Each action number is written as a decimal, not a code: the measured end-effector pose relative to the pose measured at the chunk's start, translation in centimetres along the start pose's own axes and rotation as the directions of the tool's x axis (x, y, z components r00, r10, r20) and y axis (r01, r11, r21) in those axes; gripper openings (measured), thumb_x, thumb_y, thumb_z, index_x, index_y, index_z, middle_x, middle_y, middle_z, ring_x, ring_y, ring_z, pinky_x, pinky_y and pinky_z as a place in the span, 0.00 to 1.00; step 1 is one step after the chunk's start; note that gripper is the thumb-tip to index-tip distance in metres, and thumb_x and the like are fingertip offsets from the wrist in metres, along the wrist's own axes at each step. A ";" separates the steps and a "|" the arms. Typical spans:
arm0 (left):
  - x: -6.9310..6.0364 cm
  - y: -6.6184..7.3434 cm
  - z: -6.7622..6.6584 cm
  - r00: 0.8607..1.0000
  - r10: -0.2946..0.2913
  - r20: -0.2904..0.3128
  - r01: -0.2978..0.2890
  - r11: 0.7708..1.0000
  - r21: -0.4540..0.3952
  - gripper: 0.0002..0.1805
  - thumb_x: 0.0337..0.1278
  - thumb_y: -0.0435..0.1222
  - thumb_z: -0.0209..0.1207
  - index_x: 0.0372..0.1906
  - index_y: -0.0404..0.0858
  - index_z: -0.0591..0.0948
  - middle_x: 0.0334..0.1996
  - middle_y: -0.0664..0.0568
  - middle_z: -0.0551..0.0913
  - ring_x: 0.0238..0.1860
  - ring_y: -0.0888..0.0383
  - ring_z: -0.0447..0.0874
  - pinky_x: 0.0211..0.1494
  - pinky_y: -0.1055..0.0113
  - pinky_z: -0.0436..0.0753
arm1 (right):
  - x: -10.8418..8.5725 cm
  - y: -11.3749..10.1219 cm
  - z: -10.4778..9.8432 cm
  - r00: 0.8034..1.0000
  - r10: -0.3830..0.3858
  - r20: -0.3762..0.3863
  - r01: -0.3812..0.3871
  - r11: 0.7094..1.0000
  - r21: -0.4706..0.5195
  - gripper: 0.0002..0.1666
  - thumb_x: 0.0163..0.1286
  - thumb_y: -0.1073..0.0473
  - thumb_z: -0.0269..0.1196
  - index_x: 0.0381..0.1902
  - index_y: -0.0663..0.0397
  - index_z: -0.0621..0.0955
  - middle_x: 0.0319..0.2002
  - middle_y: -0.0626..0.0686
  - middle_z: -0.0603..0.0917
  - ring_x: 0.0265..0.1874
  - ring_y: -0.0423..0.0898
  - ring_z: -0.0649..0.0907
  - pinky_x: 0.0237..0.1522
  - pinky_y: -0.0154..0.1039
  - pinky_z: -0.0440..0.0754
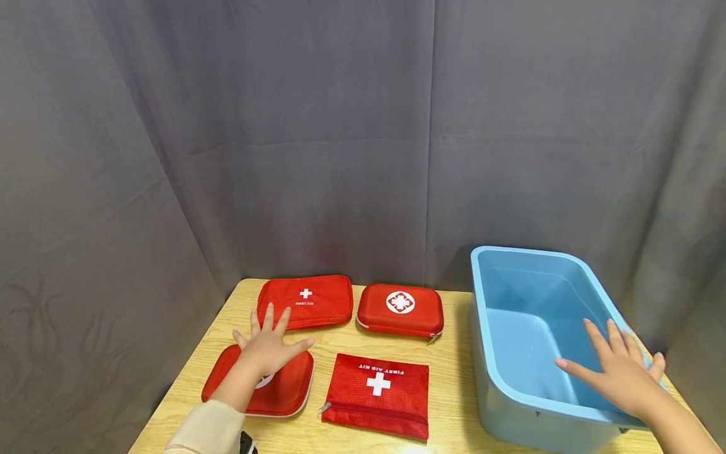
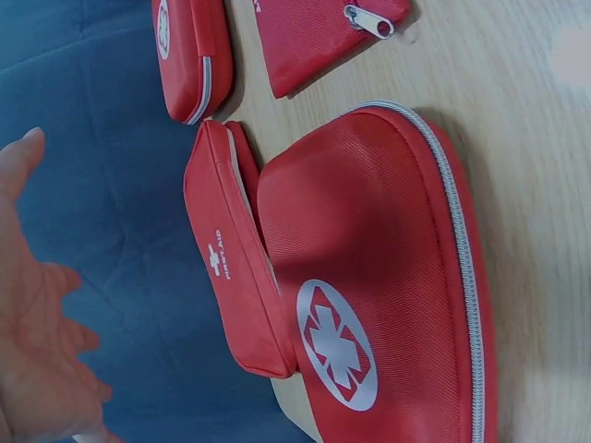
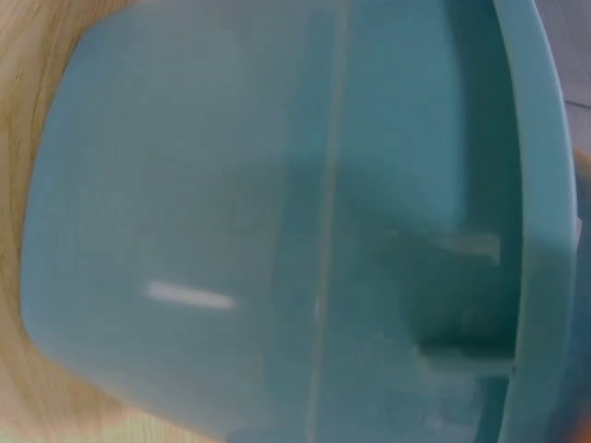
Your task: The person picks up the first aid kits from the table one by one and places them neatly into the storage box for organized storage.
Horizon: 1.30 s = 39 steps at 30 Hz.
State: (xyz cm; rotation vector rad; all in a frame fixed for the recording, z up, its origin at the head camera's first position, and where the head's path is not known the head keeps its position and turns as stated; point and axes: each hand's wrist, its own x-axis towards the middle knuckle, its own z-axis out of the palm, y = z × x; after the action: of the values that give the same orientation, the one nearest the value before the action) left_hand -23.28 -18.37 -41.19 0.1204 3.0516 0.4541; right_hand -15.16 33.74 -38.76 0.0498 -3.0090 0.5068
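Fingers spread, my left hand (image 1: 265,350) hovers above a red hard-shell first aid case (image 1: 286,384) at the front left and partly hides it. The left wrist view shows that case's grey zipper and white emblem, with the hand (image 2: 42,341) apart from it. Over the right side of a blue plastic bin (image 1: 482,353), my right hand (image 1: 624,375) is spread and holds nothing; whether it touches the rim I cannot tell. In the right wrist view the bin's outer wall (image 3: 185,203) fills most of the picture.
Behind lie a flat red first aid pouch (image 1: 329,302) and a second hard-shell case (image 1: 371,309). A red zip pouch (image 1: 351,391) lies front centre, its lettering upside down. Grey curtains (image 1: 340,157) hang behind the wooden table (image 1: 450,378).
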 end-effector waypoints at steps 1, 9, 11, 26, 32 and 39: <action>-0.1 -0.1 0.1 1.000 0.000 -0.001 0.000 1.000 -0.006 0.50 0.41 0.68 0.43 0.66 0.43 0.49 0.64 0.37 0.37 0.60 0.33 0.25 0.45 0.30 0.28 | -0.1 0.2 0.1 1.000 0.002 -0.003 -0.002 1.000 0.003 0.55 0.56 0.34 0.51 0.65 0.58 0.39 0.59 0.76 0.38 0.56 0.71 0.33 0.38 0.72 0.26; -0.4 -0.7 0.6 1.000 -0.004 -0.012 0.004 1.000 -0.015 0.51 0.39 0.69 0.42 0.65 0.41 0.51 0.64 0.35 0.40 0.60 0.32 0.28 0.44 0.30 0.28 | -0.4 1.2 0.4 0.999 0.021 0.027 -0.021 1.000 0.004 0.55 0.56 0.34 0.50 0.64 0.61 0.38 0.58 0.77 0.35 0.55 0.69 0.28 0.37 0.72 0.24; -0.4 -0.9 0.8 1.000 -0.009 -0.007 0.009 1.000 -0.012 0.53 0.37 0.71 0.40 0.65 0.41 0.51 0.64 0.35 0.41 0.60 0.32 0.28 0.43 0.30 0.27 | -0.5 1.4 0.4 0.999 0.025 0.027 -0.024 1.000 -0.004 0.55 0.56 0.33 0.50 0.64 0.61 0.38 0.58 0.77 0.35 0.55 0.69 0.28 0.37 0.72 0.24; -1.0 -1.9 1.9 0.996 -0.070 0.058 0.072 0.997 -0.029 0.55 0.36 0.73 0.38 0.65 0.39 0.51 0.64 0.34 0.39 0.59 0.31 0.26 0.43 0.30 0.27 | -1.5 2.3 0.0 0.999 0.043 -0.010 -0.043 0.998 -0.055 0.56 0.55 0.32 0.50 0.64 0.61 0.40 0.58 0.77 0.37 0.55 0.71 0.31 0.39 0.71 0.25; -1.3 -3.0 2.4 0.992 -0.094 0.079 0.096 0.995 -0.021 0.54 0.37 0.72 0.38 0.65 0.38 0.51 0.63 0.33 0.38 0.59 0.31 0.25 0.42 0.29 0.27 | -2.1 2.3 -0.2 0.997 0.074 0.008 -0.073 0.996 -0.049 0.56 0.55 0.32 0.50 0.64 0.62 0.39 0.58 0.76 0.34 0.54 0.72 0.30 0.39 0.70 0.22; -1.8 -4.0 2.6 0.990 -0.108 0.093 0.112 0.993 -0.045 0.53 0.40 0.69 0.42 0.65 0.37 0.49 0.63 0.32 0.38 0.59 0.30 0.26 0.42 0.29 0.28 | -2.9 2.9 -0.2 0.994 0.106 0.030 -0.104 0.993 -0.058 0.57 0.55 0.31 0.48 0.63 0.62 0.36 0.57 0.76 0.31 0.53 0.71 0.27 0.39 0.68 0.19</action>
State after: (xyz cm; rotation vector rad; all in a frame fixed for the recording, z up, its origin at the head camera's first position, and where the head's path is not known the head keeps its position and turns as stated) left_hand -21.57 -21.56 -44.72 -0.0286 2.9373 0.5023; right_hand -12.41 36.55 -39.77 -0.1058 -3.0684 0.4338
